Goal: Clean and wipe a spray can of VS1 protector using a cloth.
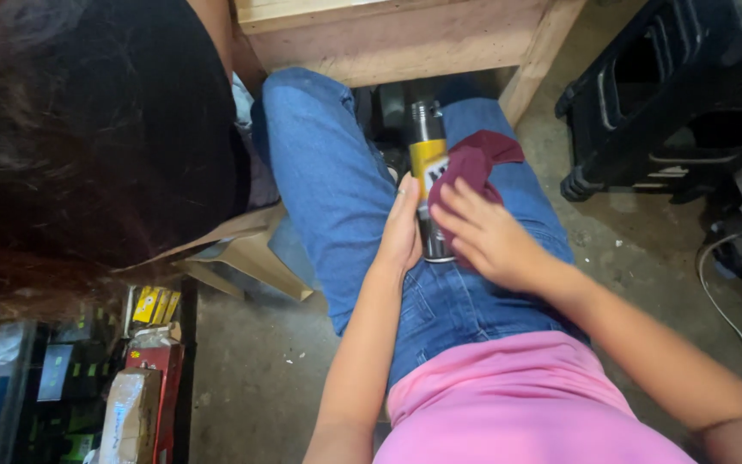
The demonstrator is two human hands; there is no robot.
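Head view, looking down at a seated person's lap: blue denim jeans (328,189), pink top (517,404) at 6 o'clock.

A dark metal spray can with a yellow label band (428,167) lies lengthwise in the gap between the thighs, cap end pointing to 12 o'clock, base toward the body.

Left hand (401,228) is flat against the can's side at 9 o'clock of it, fingers straight and together, palm pressed on, not wrapped round: bracing, not a closed grasp.

Right hand (483,236) sits at 3 o'clock of the can, fingers spread wide and laid over a crumpled maroon cloth (474,163), pressing it onto the can's label area. Fingers look loosely open on the cloth; whether the thumb pinches it from below is hidden, cannot tell for sure.

Cloth bunches up toward 1 o'clock, partly resting on the right thigh.

Pale wooden bench frame (405,34) at 12 o'clock above the knees. Black plastic crate (672,94) at 2 o'clock on the concrete floor (251,361). Another person's dark hair and black top (88,129) fill 10 o'clock. Boxes and yellow packets (152,305) at 8 o'clock. White cable (714,292) at 4 o'clock.
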